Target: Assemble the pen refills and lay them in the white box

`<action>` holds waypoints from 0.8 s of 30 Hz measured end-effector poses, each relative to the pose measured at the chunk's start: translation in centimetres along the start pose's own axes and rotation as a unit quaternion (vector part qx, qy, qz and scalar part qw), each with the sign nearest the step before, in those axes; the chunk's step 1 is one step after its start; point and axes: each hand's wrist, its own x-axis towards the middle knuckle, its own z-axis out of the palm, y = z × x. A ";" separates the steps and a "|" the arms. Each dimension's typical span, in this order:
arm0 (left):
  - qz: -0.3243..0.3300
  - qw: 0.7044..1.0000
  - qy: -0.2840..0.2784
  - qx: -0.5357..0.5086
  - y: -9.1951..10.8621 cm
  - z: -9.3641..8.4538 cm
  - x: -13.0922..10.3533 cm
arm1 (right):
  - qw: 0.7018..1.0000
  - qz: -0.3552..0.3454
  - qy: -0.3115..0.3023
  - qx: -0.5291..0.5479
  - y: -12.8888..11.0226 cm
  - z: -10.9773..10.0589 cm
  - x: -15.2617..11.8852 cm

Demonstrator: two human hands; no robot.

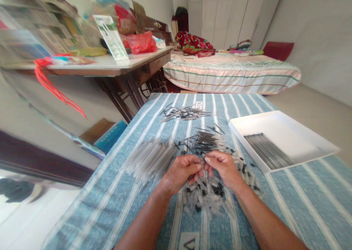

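My left hand (183, 168) and my right hand (223, 166) meet over the table, thumbs and fingertips pinched together. Whatever small piece lies between them is too hidden to name. Just beyond the fingertips is a pile of dark, thin pen refills (205, 140). Below the hands lies a heap of clear pen caps (206, 196) mixed with small black pieces. More caps (250, 178) spread beside my right wrist. To the left of my left hand, translucent pen barrels (151, 158) lie side by side in a stack.
A white open box (299, 140) on the right holds a row of dark-filled pens (268, 151). Another loose pile of refills (185, 113) lies at the far end of the striped tablecloth (110, 191). A cluttered desk (110, 71) stands at left, a bed (233, 72) behind.
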 end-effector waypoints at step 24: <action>0.000 0.995 0.011 0.101 0.0 0.1 0.0 | 0.979 0.049 -0.070 -0.185 0.2 -0.9 -0.2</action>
